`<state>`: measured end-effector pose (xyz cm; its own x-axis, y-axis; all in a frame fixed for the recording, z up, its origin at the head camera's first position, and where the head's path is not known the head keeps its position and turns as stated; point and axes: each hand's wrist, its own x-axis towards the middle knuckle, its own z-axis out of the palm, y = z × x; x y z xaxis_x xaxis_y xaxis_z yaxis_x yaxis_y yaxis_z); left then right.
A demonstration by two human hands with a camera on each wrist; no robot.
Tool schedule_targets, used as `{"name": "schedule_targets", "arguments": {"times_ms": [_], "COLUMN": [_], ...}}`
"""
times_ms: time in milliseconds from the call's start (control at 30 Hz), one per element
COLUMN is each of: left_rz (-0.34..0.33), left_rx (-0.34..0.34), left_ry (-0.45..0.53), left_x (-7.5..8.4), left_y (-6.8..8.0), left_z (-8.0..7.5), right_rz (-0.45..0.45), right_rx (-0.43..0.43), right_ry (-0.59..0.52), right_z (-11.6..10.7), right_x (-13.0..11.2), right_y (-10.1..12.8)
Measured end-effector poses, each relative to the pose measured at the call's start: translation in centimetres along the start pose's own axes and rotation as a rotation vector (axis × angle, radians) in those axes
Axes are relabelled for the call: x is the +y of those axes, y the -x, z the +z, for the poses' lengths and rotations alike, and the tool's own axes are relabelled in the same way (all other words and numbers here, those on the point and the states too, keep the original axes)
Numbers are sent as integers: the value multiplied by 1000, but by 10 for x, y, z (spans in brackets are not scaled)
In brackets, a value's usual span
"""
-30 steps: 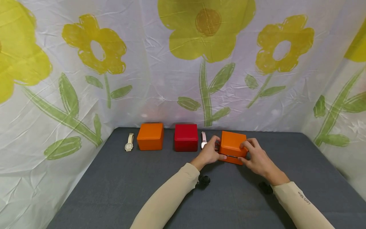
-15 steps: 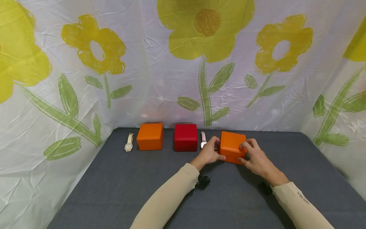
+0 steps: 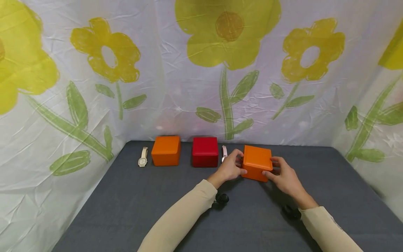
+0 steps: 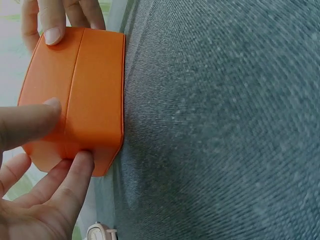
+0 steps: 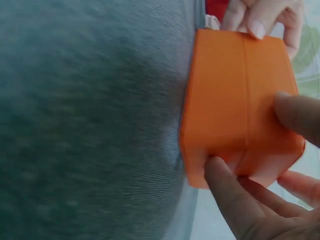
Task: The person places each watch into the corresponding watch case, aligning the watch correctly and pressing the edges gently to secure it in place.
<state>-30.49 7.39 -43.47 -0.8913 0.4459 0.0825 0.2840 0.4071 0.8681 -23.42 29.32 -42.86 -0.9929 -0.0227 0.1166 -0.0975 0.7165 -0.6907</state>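
Note:
A closed orange box sits on the grey table, right of the middle, held between both hands. My left hand grips its left side, thumb at the front and fingers behind. My right hand grips the right side in the same way. In the left wrist view the box shows a shut lid seam, with my left fingers pressed on it. The right wrist view shows the box pinched by my right thumb and fingers.
Along the back of the table stand another orange box and a red box. A white watch lies at the far left and a pink watch just behind my left hand. Flower-printed cloth walls in three sides.
The box lid was ajar with a gap a second ago and is now shut. My right fingers have slid from the lid top down to the right side.

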Motion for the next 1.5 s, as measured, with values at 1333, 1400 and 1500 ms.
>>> {"name": "schedule_targets", "arguments": {"times_ms": [1333,1400,1500], "left_rz": [11,12,35], "left_rx": [155,137,111], "left_ry": [49,49,43], "left_x": [23,23,19], "left_y": [-57,-57,-54], "left_z": [72,72,67], "right_rz": [-11,-6,-19], "right_rx": [-108,-108,-109], "right_ry": [-220,-234,-242], "right_z": [-67,-68,-66], "right_x": [88,88,84], "right_y": [-39,-37,-35]}}
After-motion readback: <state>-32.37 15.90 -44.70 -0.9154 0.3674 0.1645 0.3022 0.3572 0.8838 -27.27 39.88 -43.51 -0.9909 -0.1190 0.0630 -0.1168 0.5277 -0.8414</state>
